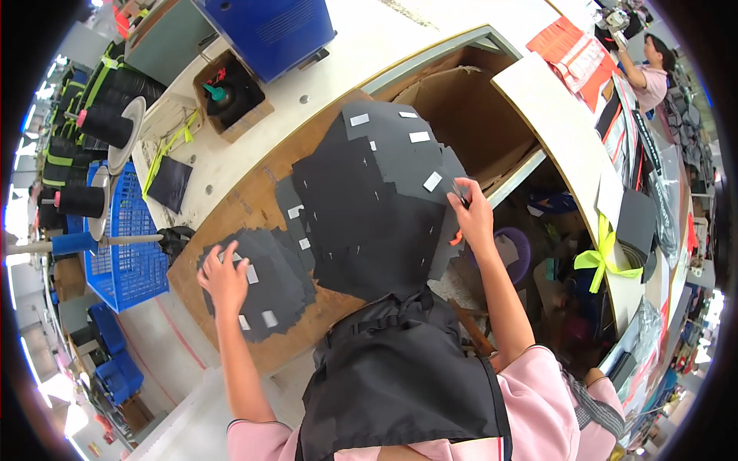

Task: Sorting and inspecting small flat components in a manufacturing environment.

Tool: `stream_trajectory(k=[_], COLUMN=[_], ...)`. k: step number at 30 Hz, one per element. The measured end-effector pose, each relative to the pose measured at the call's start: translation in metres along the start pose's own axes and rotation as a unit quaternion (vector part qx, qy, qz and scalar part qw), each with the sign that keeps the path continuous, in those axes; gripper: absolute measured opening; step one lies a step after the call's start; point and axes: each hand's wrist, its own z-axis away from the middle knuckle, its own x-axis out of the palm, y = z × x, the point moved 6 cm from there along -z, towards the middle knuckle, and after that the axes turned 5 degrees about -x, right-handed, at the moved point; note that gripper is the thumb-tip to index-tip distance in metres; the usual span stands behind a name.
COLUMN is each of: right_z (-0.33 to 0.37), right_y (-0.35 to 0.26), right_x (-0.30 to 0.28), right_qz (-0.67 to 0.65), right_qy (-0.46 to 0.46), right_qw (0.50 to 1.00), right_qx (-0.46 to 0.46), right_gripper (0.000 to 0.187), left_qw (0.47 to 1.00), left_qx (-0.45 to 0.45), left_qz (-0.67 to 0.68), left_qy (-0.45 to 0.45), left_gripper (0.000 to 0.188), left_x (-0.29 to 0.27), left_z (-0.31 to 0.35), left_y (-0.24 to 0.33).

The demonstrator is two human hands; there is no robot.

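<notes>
My left hand (224, 278) presses flat on a small pile of black fabric pieces with white tags (265, 286) at the near left of a brown board (254, 206). My right hand (470, 213) pinches the right edge of a large stack of black fabric pieces (377, 203) spread over the board's middle, several white tags showing on it. A small orange object peeks out under the right hand. My black apron (400, 376) hangs below the stack.
A blue box (269, 31) and an open carton with a teal cone (231, 96) stand at the back. A blue basket (127, 246) and black thread spools (104, 127) are on the left. A cardboard bin (477, 115) sits right of the stack. Another person (653, 69) works far right.
</notes>
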Motion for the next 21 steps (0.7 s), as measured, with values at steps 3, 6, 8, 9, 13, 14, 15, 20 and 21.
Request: stream_trajectory(k=[3,6,8,9,13,14,15,20,21], right_z=[-0.008,0.009,0.004,0.000,-0.028,-0.033,-0.036,0.019,0.038], right_y=[-0.008,-0.031,-0.031,-0.041,-0.070,-0.070,-0.075,-0.138,-0.148], right_x=[0.014,0.032,0.053,0.063,0.104,0.116,0.126,0.084,0.073], right_qz=[0.024,0.063,0.025,0.012,0.014,0.035,0.055,-0.093,-0.075], right_qy=[-0.033,-0.113,-0.143,-0.147,-0.016,-0.042,-0.069,-0.048,-0.053], right_qw=[0.999,0.991,0.989,0.988,0.996,0.995,0.992,0.944,0.923], right_qx=[0.019,-0.043,0.016,0.036,-0.092,-0.089,-0.087,-0.314,-0.375], right_gripper=[0.031,0.032,0.034,0.034,0.032,0.029,0.026,0.018,0.020], left_qw=[0.995,0.974,0.965,0.953,0.931,0.899,0.835,0.612,0.489], left_qx=[-0.081,-0.061,-0.045,-0.026,0.148,0.108,0.066,-0.060,-0.051], left_qz=[-0.007,0.037,0.033,0.026,0.274,0.417,0.545,0.755,0.821], left_qy=[0.053,0.214,0.258,0.300,0.192,0.076,-0.042,-0.228,-0.290], left_gripper=[0.063,0.060,0.059,0.058,0.056,0.054,0.053,0.063,0.068], left_x=[0.053,0.051,0.032,0.021,0.013,0.029,0.044,0.021,0.012], left_z=[-0.010,-0.002,-0.003,-0.005,-0.026,-0.035,-0.040,-0.017,-0.007], left_y=[-0.032,-0.009,0.023,0.040,0.120,0.131,0.143,0.159,0.165])
